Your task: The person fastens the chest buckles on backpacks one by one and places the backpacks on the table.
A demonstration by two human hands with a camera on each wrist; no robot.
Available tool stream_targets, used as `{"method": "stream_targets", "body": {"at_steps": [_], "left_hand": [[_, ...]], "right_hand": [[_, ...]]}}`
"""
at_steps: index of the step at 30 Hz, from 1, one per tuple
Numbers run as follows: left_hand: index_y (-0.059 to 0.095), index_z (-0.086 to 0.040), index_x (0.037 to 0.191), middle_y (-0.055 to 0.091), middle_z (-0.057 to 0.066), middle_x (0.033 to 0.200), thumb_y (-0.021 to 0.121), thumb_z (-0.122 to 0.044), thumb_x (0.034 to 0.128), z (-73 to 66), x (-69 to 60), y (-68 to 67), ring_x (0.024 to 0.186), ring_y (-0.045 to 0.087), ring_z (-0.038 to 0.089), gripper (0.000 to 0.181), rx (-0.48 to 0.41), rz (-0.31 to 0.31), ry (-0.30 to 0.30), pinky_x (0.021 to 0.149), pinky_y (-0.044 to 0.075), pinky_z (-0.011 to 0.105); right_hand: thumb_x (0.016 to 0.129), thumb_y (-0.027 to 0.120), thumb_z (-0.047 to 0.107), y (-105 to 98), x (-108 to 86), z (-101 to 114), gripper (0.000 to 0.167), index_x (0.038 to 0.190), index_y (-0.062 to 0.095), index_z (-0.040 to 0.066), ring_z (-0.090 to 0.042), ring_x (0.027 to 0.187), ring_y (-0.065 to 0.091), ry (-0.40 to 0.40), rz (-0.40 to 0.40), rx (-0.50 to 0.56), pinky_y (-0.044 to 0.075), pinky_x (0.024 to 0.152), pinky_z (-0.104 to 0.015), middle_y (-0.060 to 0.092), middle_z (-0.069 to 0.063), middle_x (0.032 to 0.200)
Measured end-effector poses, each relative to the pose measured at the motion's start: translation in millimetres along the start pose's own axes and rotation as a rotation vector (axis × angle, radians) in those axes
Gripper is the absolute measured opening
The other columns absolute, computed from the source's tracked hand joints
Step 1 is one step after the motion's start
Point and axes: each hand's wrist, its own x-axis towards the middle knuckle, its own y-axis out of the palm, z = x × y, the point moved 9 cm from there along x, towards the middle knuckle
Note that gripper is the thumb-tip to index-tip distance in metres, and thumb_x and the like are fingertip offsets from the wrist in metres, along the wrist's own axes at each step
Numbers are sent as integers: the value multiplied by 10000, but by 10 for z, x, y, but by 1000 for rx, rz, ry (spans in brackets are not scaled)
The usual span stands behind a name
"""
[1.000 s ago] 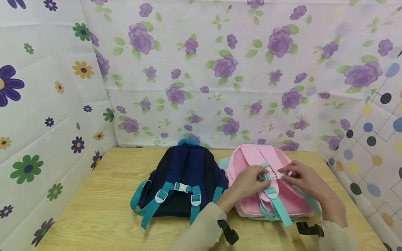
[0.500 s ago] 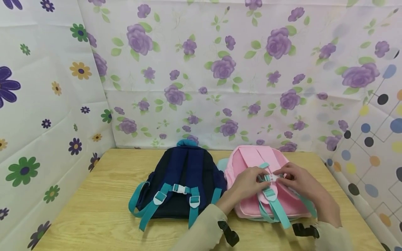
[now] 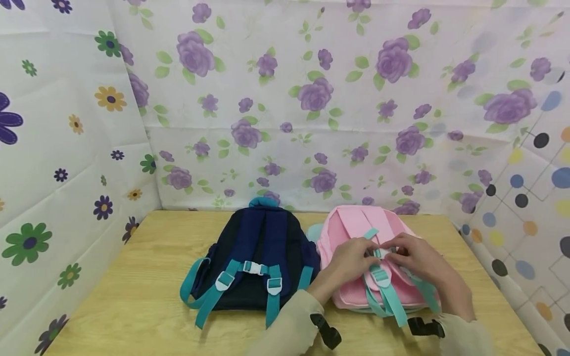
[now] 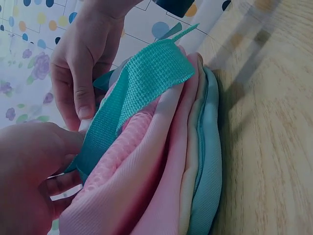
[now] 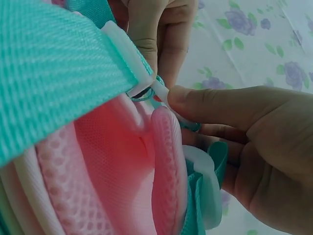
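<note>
A pink backpack (image 3: 349, 294) with teal straps lies on the table, its shoulder straps facing up. Over it, my left hand (image 3: 349, 262) pinches the teal webbing at the left end of a white side-release buckle (image 3: 382, 253). From the right, my right hand (image 3: 416, 257) pinches the other end of this buckle between thumb and fingers. Both hands nearly touch, and fingers cover much of the buckle. In the right wrist view, the right thumb presses on the white plastic (image 5: 168, 100). A teal strap (image 4: 142, 73) hides the buckle's middle in the left wrist view.
Left of the pink backpack lies a navy backpack (image 3: 276, 227) with teal straps and a joined white buckle (image 3: 254, 267). Something pale teal (image 3: 314, 232) shows between the two bags. Flowered cloth (image 3: 285, 99) walls the wooden table (image 3: 147, 277) at the back.
My right hand has moved left, closer to my left hand. The buckle's prongs showed between the hands earlier; now the white parts sit closer together and are more covered by fingers.
</note>
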Motion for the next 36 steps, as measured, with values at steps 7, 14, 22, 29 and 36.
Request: {"method": "stream_targets", "body": {"at_steps": [7, 14, 22, 29, 36], "left_hand": [[734, -262, 1169, 695, -156, 938, 731, -356, 907, 38, -45, 59, 795, 587, -66, 279, -31, 14, -31, 682, 457, 123], [730, -265, 1167, 674, -148, 976, 732, -377, 903, 61, -52, 65, 836, 601, -62, 287, -46, 32, -33, 698, 467, 119], [686, -237, 1229, 692, -128, 1040, 756, -235, 866, 135, -83, 39, 891, 609, -42, 369, -82, 79, -47, 782, 485, 129], [659, -237, 1268, 679, -95, 1143, 715, -265, 911, 134, -173, -110, 936, 630, -21, 363, -23, 61, 37, 803, 486, 117], [673, -187, 1258, 677, -56, 1168, 680, -294, 949, 127, -326, -348, 1059, 618, 83, 327, 46, 36, 116, 916, 488, 188]], "right_hand": [[919, 707, 129, 58, -7, -68, 208, 1125, 738, 114, -30, 674, 470, 15, 40, 7, 444, 593, -214, 586, 42, 908], [921, 715, 174, 61, -32, -151, 216, 1130, 725, 119, -23, 667, 493, 0, 44, 61, 462, 594, -219, 599, 33, 929], [907, 732, 185, 43, -66, -260, 219, 1117, 724, 127, -29, 676, 484, 26, 60, 70, 456, 595, -216, 599, 26, 948], [932, 703, 201, 49, -62, -253, 207, 1123, 710, 121, -21, 747, 539, 4, 83, 79, 496, 649, -223, 622, 5, 1000], [952, 679, 218, -17, -51, -220, 193, 1115, 718, 120, -20, 817, 592, 2, 51, 42, 523, 710, -230, 663, 43, 993]]}}
